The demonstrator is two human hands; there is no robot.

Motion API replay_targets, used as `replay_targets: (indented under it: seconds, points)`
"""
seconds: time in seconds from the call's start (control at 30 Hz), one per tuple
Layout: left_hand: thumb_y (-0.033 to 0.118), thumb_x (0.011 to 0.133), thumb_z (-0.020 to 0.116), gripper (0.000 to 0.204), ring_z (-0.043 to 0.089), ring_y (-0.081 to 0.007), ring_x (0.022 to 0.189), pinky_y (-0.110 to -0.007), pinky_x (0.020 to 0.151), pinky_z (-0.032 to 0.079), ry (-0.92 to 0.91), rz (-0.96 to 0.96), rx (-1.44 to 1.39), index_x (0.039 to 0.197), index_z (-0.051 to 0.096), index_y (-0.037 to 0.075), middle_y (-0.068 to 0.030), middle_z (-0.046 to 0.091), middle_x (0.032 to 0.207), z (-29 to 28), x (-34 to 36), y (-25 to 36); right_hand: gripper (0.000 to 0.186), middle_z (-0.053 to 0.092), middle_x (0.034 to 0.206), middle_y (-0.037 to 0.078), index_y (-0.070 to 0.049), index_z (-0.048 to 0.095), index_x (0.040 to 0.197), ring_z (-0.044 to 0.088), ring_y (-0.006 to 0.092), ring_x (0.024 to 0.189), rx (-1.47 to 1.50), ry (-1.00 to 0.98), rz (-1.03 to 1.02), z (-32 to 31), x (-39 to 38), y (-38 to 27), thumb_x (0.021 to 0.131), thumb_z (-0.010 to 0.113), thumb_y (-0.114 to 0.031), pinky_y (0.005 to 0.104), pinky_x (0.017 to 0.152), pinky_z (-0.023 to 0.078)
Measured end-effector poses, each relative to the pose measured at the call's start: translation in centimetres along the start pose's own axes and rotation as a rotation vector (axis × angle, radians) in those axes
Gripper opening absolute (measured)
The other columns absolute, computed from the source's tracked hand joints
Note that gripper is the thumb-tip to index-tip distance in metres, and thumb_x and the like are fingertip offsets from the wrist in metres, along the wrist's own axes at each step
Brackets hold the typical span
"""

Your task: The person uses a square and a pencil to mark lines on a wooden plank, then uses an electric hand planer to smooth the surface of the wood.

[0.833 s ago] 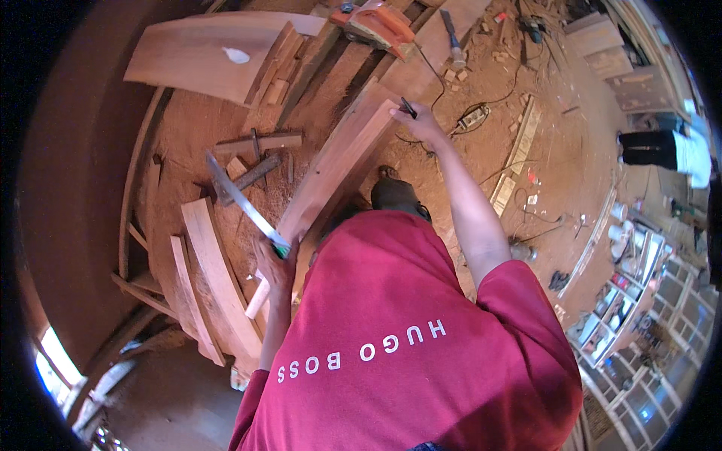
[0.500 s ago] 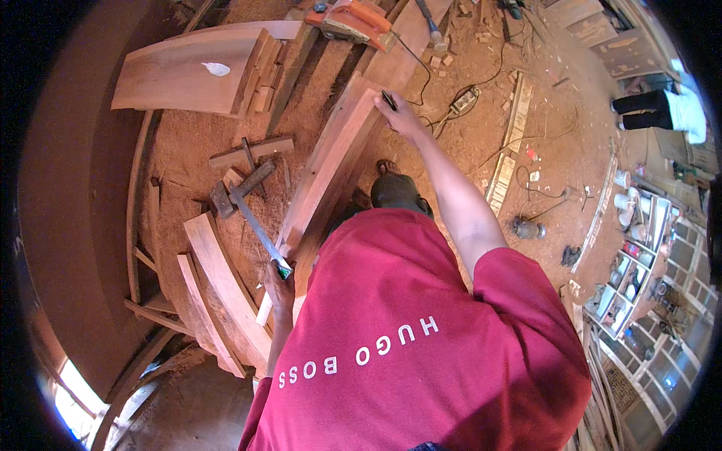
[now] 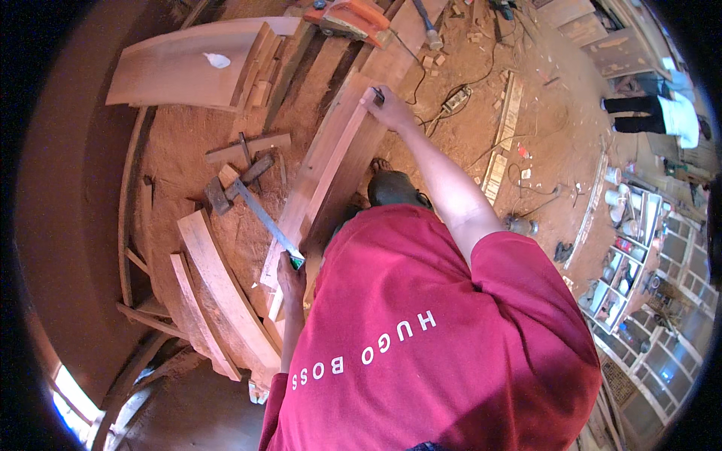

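My right hand [image 3: 385, 109] is closed around a short dark marker-like stick at the upper end of a long reddish board [image 3: 320, 173]. My left hand [image 3: 292, 274] is closed on the green end of a long flat metal blade [image 3: 267, 219], beside the board's lower end. The blade angles up to the left toward a dark hammer-like tool [image 3: 219, 197], which lies among crossed sticks and offcuts. My red-sleeved right arm stretches along the board's right side. Two curved planks [image 3: 222, 286] lie left of my left hand.
An orange power tool [image 3: 359, 19] and a chisel-like tool [image 3: 429, 26] sit at the top, near a stacked panel [image 3: 173, 71]. A cord and power strip [image 3: 456, 101] lie on the sawdust-covered floor right of my arm. A co-worker [image 3: 650, 120] stands at the far right, above a cluttered shelf [image 3: 624, 255].
My left hand has shifted right and slightly down with the blade, which tilts less steeply. My right hand has moved left and up in the view, still at the board's upper end.
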State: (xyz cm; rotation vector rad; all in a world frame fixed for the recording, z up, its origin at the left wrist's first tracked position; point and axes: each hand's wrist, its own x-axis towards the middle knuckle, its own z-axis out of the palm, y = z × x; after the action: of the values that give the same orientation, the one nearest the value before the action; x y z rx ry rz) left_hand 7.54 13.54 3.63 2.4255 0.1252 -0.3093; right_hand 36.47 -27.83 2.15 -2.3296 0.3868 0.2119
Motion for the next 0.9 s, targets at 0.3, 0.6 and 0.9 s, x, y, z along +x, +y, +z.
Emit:
replay_targets:
  seconds: [0.3,0.6,0.9]
  points:
    - [0.008,0.088,0.071,0.027,0.057,-0.0416,0.099,-0.049,0.079,0.046,0.322,0.04,0.106,0.107,0.055,-0.001,-0.023,0.059,0.105,0.9,-1.0,1.7,0.085,0.067,0.116,0.018,-0.006,0.057,0.131,0.066,0.0333,0.107,-0.064,-0.081,-0.149,-0.5,1.8,1.2,0.073,0.076,-0.065,0.042,0.091,0.051]
    - [0.006,0.079,0.082,0.028,0.059,-0.0301,0.079,-0.041,0.067,0.049,0.553,0.306,0.025,0.096,0.061,0.0,-0.0147,0.06,0.088,-3.6,-2.7,8.0,0.078,0.067,0.118,0.019,-0.006,0.06,0.126,0.064,0.037,0.111,-0.32,-0.139,-0.156,-0.5,2.7,-1.4,0.072,0.08,-0.059,0.0465,0.091,0.052]
    - [0.013,0.069,0.094,0.051,0.061,-0.011,0.081,-0.026,0.07,0.05,0.32,-0.091,-0.398,0.107,0.061,0.003,-0.0049,0.065,0.092,-5.5,4.6,13.5,0.049,0.071,0.107,0.019,-0.007,0.065,0.122,0.068,0.0372,0.101,-0.222,-0.494,-0.271,-1.2,9.4,2.7,0.082,0.076,-0.034,0.0446,0.091,0.053]
